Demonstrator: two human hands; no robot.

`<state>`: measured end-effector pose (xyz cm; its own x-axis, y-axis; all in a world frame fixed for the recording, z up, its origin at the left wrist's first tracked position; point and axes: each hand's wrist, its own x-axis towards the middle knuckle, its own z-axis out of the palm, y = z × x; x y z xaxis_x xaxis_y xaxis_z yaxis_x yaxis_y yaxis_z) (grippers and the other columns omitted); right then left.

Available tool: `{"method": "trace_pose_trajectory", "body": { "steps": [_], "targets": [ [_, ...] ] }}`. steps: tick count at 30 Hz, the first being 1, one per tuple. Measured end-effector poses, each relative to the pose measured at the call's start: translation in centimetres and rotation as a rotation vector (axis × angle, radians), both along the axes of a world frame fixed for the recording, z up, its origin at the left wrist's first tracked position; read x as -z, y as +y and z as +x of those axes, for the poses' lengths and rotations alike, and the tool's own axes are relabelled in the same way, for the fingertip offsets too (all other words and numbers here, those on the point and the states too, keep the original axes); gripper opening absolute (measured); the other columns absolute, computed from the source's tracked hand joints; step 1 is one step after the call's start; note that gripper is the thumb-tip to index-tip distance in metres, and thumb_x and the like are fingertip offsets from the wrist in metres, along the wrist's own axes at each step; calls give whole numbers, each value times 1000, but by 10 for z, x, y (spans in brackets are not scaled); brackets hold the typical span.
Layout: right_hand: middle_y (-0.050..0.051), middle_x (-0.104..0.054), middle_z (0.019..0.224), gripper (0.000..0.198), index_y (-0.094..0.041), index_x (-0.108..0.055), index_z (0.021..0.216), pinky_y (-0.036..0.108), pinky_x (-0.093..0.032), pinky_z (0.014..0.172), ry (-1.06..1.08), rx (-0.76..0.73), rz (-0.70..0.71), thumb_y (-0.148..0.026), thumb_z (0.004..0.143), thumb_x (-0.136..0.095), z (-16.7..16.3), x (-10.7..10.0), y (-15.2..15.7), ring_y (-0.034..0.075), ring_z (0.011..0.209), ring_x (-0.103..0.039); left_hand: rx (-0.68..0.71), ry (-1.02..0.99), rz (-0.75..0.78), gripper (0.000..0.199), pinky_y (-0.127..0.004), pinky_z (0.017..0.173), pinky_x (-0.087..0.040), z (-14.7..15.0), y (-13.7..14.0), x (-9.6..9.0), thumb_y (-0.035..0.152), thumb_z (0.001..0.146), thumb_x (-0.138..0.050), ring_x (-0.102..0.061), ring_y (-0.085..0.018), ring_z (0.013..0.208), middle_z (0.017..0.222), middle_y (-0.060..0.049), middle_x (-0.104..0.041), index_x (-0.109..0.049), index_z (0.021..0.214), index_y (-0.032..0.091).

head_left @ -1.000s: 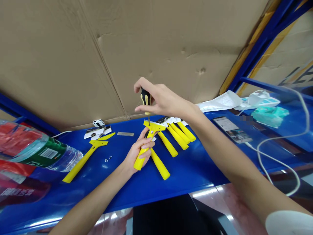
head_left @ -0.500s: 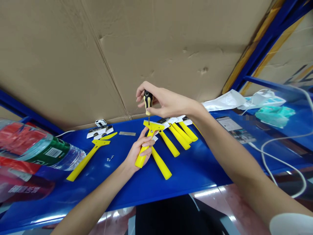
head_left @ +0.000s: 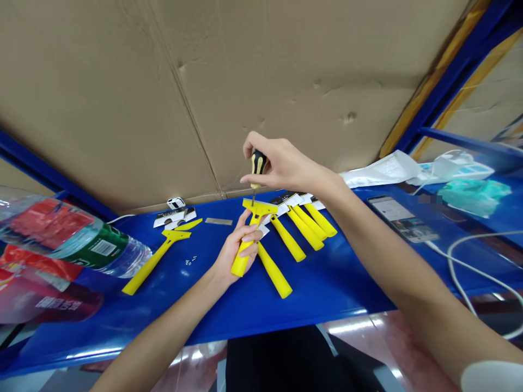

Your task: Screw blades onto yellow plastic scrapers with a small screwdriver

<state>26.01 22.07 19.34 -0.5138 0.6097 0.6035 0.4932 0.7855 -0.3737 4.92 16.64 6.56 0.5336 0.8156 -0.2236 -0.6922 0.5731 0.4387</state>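
My left hand (head_left: pixel 237 253) is wrapped round the handle of a yellow scraper (head_left: pixel 260 208), whose wide head points up and away. Above it, my right hand (head_left: pixel 281 163) grips a black and cream screwdriver (head_left: pixel 257 166) held upright. The screwdriver's shaft reaches down to the left part of the scraper head; the tip itself is too small to make out. To the left lies another yellow scraper body (head_left: pixel 153 261) with a loose yellow plate (head_left: pixel 190 224) by its head. Small screws (head_left: pixel 190 261) and a flat metal blade (head_left: pixel 218 221) rest between it and my left hand.
Several yellow scrapers (head_left: pixel 304 228) with black and white cards lie right of my left hand. Water bottles (head_left: pixel 102 247) stand at the left. A phone (head_left: pixel 402 218) with a white cable (head_left: pixel 457 258) lies right, near a green plastic bag (head_left: pixel 474 196). Cardboard (head_left: pixel 245 81) backs the blue table (head_left: pixel 318 296).
The whole view has shifted slightly. My right hand's fingers have changed their position around the screwdriver handle, while my left hand keeps the scraper in the same hold.
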Motion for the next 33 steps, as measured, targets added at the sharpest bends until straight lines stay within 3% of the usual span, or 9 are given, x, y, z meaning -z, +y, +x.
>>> {"method": "trace_pose_trajectory", "body": {
  "steps": [4, 9, 15, 27, 31, 33],
  "targets": [
    [5, -69, 117, 35, -25, -52, 121, 38, -55, 84, 6, -72, -54, -32, 95, -74, 1, -1, -2, 22, 99, -65, -4, -3, 17, 63, -5, 34, -31, -1, 0, 0, -4, 99, -53, -53, 2, 56, 136, -12, -64, -59, 151, 31],
    [3, -70, 106, 42, -27, -53, 119, 39, -55, 83, 33, 5, -60, -37, 91, -83, 0, -2, -4, 22, 93, -64, -5, 24, -2, 60, -4, 33, -28, 0, -1, -2, -3, 97, -53, -49, 2, 54, 135, -11, -64, -62, 146, 31],
    [3, -71, 107, 33, -26, -54, 118, 38, -55, 81, 49, -101, -161, -31, 94, -77, -1, -3, -9, 21, 93, -67, -23, 12, -2, 62, -4, 34, -28, 1, -2, -4, -3, 97, -53, -49, 2, 54, 135, -12, -63, -58, 150, 31],
    [-3, -61, 82, 48, -26, -58, 107, 34, -45, 73, -14, 50, -40, -54, 86, -91, -11, 4, -12, 18, 77, -54, 38, 20, 9, 61, -5, 34, -28, 4, -8, -1, -5, 96, -54, -48, 3, 53, 138, -14, -63, -59, 147, 28],
    [-1, -63, 84, 53, -26, -58, 106, 37, -50, 78, 148, 198, 48, -66, 86, -87, -8, 11, -27, 22, 83, -58, 75, 34, 62, 63, -6, 34, -26, 8, -18, -6, -5, 93, -60, -46, 2, 52, 132, -10, -65, -61, 145, 30],
    [3, -68, 95, 55, -27, -58, 110, 40, -55, 82, 235, 187, 41, -68, 87, -85, -4, 13, -43, 24, 90, -64, 62, 21, 82, 62, -6, 34, -26, 8, -23, -10, -4, 92, -62, -46, 2, 52, 127, -8, -66, -63, 143, 31]
  ]
}}
